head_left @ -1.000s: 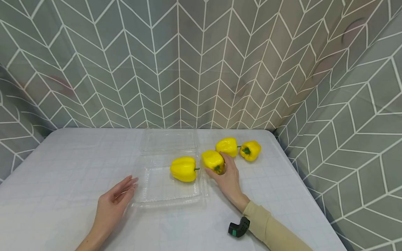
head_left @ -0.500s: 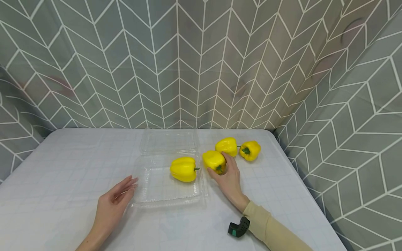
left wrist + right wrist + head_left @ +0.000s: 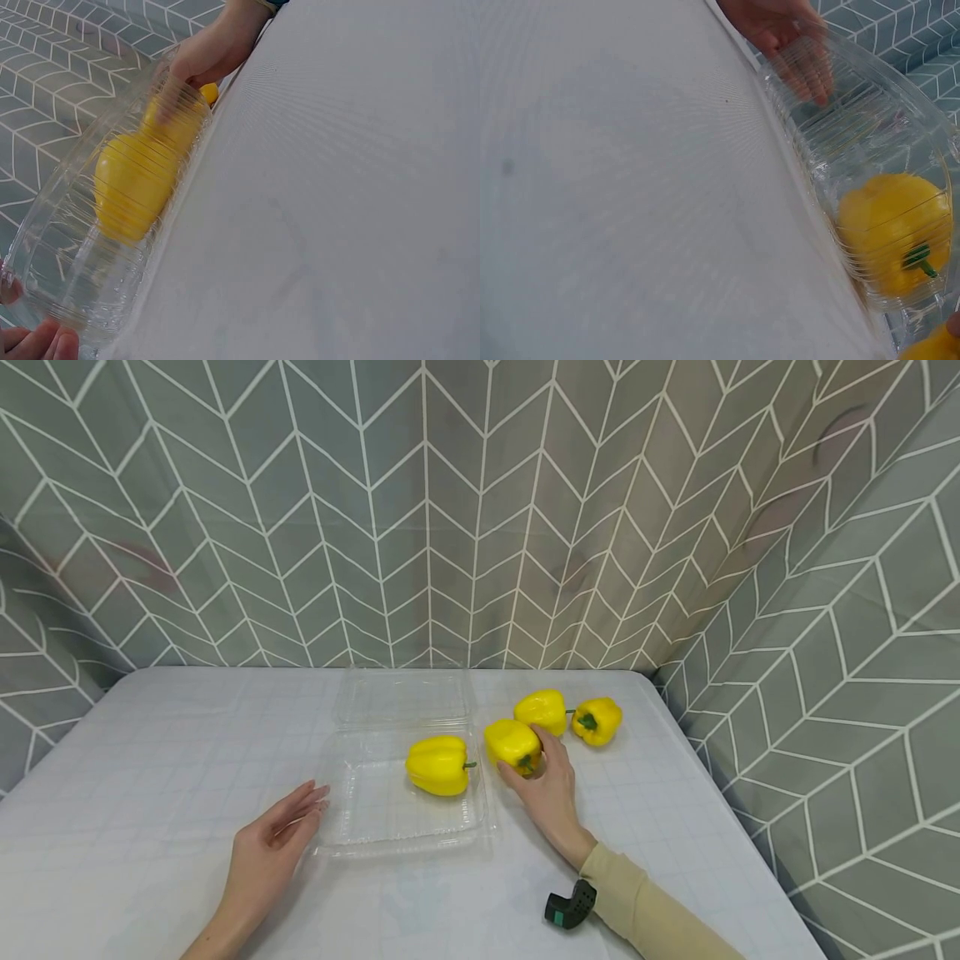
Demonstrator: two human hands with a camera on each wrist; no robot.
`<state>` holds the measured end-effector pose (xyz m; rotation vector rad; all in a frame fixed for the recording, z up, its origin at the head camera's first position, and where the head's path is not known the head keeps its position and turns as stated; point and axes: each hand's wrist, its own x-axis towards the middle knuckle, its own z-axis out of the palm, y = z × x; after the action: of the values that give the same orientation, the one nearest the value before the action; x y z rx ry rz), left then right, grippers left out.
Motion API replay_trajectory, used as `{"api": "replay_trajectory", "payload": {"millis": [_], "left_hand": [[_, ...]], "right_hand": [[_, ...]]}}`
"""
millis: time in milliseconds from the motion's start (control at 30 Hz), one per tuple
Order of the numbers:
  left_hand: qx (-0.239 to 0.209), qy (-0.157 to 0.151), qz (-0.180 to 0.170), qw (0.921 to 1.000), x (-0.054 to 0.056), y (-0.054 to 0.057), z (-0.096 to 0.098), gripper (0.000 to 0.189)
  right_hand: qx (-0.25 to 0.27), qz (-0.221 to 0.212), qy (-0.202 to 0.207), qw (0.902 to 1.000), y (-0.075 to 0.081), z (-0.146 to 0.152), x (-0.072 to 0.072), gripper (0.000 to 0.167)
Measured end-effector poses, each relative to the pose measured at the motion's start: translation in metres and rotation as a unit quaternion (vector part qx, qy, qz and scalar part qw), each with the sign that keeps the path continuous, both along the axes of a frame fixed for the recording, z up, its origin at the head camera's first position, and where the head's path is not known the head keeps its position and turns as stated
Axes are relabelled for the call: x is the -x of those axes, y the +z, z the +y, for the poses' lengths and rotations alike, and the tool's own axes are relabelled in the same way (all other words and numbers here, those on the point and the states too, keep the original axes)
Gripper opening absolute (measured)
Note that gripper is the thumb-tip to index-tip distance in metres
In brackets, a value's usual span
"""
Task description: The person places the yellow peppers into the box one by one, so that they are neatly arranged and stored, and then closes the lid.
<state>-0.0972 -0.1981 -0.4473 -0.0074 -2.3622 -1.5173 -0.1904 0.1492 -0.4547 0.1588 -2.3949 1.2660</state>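
Observation:
A yellow bell pepper [image 3: 437, 766] lies on its side in the base of a clear plastic clamshell container [image 3: 367, 839], stem to the right. Just outside the right rim, my right hand [image 3: 549, 789] grips a second yellow bell pepper [image 3: 510, 743] between thumb and fingers. My left hand [image 3: 266, 843] is at the container's left edge, its fingers fairly straight and against or very near the rim. Through the clear wall in the right wrist view, the left hand [image 3: 795, 60] shows extended fingers. The left wrist view has the left fingertips [image 3: 45, 341] by the container's near end.
Two more yellow bell peppers, one on its side [image 3: 542, 710] and one stem-forward [image 3: 597, 721], lie behind and right of the right hand. The container's lid [image 3: 405, 697] is folded back. A black device [image 3: 572, 906] is by the right sleeve. Patterned curtains [image 3: 450, 527] surround the white table.
The right hand and the bell pepper it holds have shifted slightly right, away from the container's rim. The left hand, the container and the other peppers stay where they were.

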Motion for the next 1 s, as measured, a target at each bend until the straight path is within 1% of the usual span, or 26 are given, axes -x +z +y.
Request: {"api": "replay_trajectory", "payload": {"millis": [133,333,433,633,767,1000], "left_hand": [[0.002,0.001,0.001,1.0,-0.0001,0.0,-0.0001,0.041],[-0.004,-0.007,0.017,0.9998,-0.0001,-0.0006,0.0,0.039],[-0.006,-0.008,0.019,0.9998,-0.0002,-0.001,-0.0001,0.04],[-0.011,-0.012,0.021,0.9996,-0.0004,-0.0007,-0.0001,0.04],[-0.016,-0.015,0.029,0.9993,0.0001,-0.0005,-0.0005,0.04],[-0.011,-0.016,0.038,0.9991,0.0005,0.0,0.0005,0.04]], "right_hand": [[0.003,0.002,-0.004,1.0,0.0011,0.0,-0.0011,0.074],[0.014,0.011,-0.011,0.9998,0.0015,0.0004,-0.0018,0.074],[0.019,0.014,-0.011,0.9997,0.0016,0.0005,-0.0023,0.073],[0.027,0.01,-0.007,0.9996,0.0035,0.0001,-0.0046,0.074],[0.033,0.007,-0.008,0.9994,0.0048,-0.0005,-0.0058,0.075],[0.042,0.007,-0.01,0.999,0.006,-0.0005,-0.0052,0.074]]}}
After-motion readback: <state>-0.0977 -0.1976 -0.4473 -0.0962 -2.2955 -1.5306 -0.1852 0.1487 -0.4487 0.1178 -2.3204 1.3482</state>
